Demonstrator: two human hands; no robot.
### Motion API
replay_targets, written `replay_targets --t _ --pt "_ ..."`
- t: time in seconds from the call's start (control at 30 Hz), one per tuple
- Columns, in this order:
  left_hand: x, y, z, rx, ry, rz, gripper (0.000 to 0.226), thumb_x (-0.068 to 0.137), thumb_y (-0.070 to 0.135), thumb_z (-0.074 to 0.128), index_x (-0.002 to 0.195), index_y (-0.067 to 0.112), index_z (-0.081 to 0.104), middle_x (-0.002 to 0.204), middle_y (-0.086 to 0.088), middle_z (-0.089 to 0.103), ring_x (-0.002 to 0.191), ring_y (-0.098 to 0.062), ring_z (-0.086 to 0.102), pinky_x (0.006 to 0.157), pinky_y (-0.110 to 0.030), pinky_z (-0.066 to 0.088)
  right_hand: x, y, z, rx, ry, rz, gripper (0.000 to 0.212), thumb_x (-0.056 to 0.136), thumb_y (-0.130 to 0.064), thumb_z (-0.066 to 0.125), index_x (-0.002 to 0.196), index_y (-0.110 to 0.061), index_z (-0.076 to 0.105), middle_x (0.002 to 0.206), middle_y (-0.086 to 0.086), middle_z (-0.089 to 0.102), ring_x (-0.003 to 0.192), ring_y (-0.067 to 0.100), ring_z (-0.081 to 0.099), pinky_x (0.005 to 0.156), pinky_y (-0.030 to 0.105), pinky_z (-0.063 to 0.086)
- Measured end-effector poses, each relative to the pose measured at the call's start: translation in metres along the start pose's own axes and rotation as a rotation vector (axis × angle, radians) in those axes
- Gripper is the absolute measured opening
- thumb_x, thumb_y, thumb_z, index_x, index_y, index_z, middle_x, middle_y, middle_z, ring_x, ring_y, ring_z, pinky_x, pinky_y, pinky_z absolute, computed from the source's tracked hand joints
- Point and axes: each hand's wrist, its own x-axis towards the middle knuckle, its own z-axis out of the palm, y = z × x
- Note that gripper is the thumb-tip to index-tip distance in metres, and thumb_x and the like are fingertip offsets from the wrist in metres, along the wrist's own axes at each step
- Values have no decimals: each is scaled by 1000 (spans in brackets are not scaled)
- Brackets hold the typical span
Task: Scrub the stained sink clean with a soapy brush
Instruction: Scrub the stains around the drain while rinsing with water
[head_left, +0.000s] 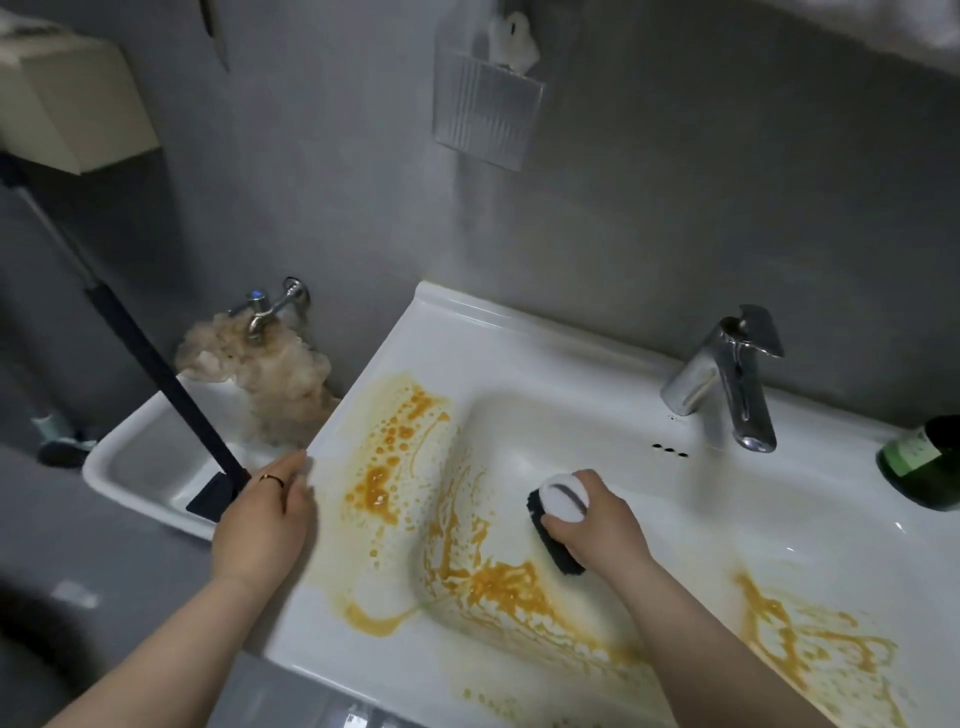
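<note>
A white sink (545, 353) fills the middle and right of the head view, smeared with orange-brown stains (395, 452) on its left ledge, its basin wall and its near right ledge. My right hand (597, 525) grips a scrubbing brush (558, 512) with a white top and dark bristles, and the bristles press against the basin's near slope. My left hand (265, 519), a ring on one finger, rests on the sink's left edge with its fingers curved over the rim.
A chrome faucet (727, 379) stands at the back right, with a green bottle (924, 462) lying beside it. Left of the sink are a lower white basin (135, 462), a dark mop handle (150, 358), a wall tap (265, 306) and a dirty cloth (275, 374).
</note>
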Motion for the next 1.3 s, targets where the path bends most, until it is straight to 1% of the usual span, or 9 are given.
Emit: replay_targets --t 0.13,0.27,0.4,0.67,0.87,1.03,1.1,1.2,1.3 --pt "5 -2 -4 -35 -47 -69 32 96 12 38 124 9 55 124 -14 57 115 -33 49 86 -33 37 3 -10 10 -108 -103 0 43 83 -31 62 121 -22 43 111 3 57 87 17 47 67 27 39" --pt "7 0 -7 -39 -40 -65 31 96 13 38 121 9 57 118 -16 60 110 -34 51 82 -34 39 12 -40 5 63 43 -18 55 84 -31 63 132 -20 39 123 3 55 96 20 52 69 24 36" --pt "9 -2 -5 -49 -20 -103 32 96 15 39 122 11 57 119 -16 60 111 -34 51 85 -35 40 32 -91 -5 64 94 -181 54 82 -30 66 130 -22 43 124 2 55 110 22 52 74 23 35" --pt "13 -11 -1 -62 -13 -114 33 95 18 41 125 15 55 123 -11 59 114 -29 50 88 -31 38 82 -177 11 -247 48 -302 55 83 -32 60 133 -19 38 117 3 58 106 24 53 73 28 40" --pt "12 -13 0 -66 45 -66 34 96 24 39 126 18 54 120 -9 61 111 -28 53 84 -29 38 74 -170 18 -416 -129 -424 45 80 -30 63 119 -16 45 104 4 58 93 23 50 68 27 35" --pt "10 -11 0 -18 67 34 54 81 36 29 120 15 60 111 -12 66 100 -32 60 81 -32 43 93 -167 3 -320 21 -314 52 83 -31 62 128 -17 42 115 6 59 104 26 54 71 26 37" --pt "9 -9 -1 12 42 25 56 77 35 30 118 13 61 113 -10 65 101 -32 60 82 -32 43 92 -180 11 -324 -13 -380 53 83 -32 62 129 -17 41 113 4 59 104 25 53 72 27 37" --pt "9 -8 -4 103 25 81 38 75 23 46 102 8 69 95 -9 71 81 -31 67 69 -33 51 82 -181 23 -435 -159 -537 39 81 -31 63 111 -16 44 99 4 57 90 24 50 66 27 34" --pt "2 -16 -4 227 32 163 20 73 15 56 88 9 68 72 -4 70 60 -27 65 56 -32 51 83 -171 12 -448 -163 -514 41 80 -29 63 113 -13 45 94 3 54 85 21 47 64 27 35"
